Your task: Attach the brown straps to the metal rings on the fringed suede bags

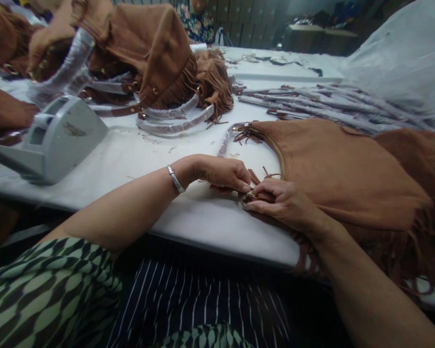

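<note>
A brown suede fringed handbag (340, 169) lies flat on the white table, its zipper edge (281, 152) toward the left. At its near left corner my two hands meet. My left hand (226, 175), below a silver bracelet, is closed in a pinch on a thin brown strap, mostly hidden by the fingers. My right hand (286, 203) is closed around the same strap end, its thumb against a round metal ring (247, 199). A plastic-wrapped handle (224, 141) curves out on the bag's far left side.
A grey tape dispenser (70, 140) stands at left. Several brown fringed bags (148, 48) with wrapped handles are piled behind it. Wrapped straps (311, 104) lie at the back right beside a clear plastic sheet (402, 63). A person in a floral top (195, 24) is across the table.
</note>
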The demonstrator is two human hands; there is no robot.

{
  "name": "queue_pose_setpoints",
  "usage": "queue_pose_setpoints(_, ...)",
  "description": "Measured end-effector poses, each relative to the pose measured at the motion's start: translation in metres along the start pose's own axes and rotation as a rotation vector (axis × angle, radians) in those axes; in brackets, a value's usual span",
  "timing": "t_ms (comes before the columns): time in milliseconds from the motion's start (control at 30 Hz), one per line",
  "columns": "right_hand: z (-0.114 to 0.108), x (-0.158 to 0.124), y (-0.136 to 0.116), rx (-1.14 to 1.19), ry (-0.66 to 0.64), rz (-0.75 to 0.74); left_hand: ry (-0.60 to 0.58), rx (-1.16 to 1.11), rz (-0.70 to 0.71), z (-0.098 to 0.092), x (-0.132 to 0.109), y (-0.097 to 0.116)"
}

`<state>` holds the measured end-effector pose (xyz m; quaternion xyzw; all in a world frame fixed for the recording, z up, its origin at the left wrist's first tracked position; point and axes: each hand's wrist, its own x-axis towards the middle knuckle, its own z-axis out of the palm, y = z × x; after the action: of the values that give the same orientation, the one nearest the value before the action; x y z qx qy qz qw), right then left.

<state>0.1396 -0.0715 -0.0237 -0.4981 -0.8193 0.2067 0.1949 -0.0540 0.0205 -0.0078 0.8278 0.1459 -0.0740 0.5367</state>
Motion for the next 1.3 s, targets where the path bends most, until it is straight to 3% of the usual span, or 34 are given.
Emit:
queue_pose_setpoints(167,-0.001,0.001,0.002,0.025,-0.029,-0.046,-0.057,-0.026,0.062,0.0,0.001,0.001)
queue_pose_setpoints(533,0.003,-0.003,-0.001,0.025,0.109,-0.144,-0.084,-0.037,0.057,-0.003,0.005,0.001)
queue_pose_setpoints(733,0.007,-0.001,-0.004,-0.141,0.214,-0.195,-0.061,0.071,0.08,-0.002,0.003,0.008)
queue_pose_setpoints(933,0.009,0.0,-0.005,-0.361,0.18,-0.187,-0.026,0.083,0.034,0.001,0.005,0.009)
queue_pose_setpoints(1067,0.009,-0.002,-0.002,-0.266,0.223,-0.21,-0.024,-0.014,0.039,0.0,0.004,0.006)
queue_pose_setpoints(1300,0.008,-0.006,-0.006,-0.05,0.24,-0.121,-0.001,-0.098,0.077,0.005,0.003,0.003)
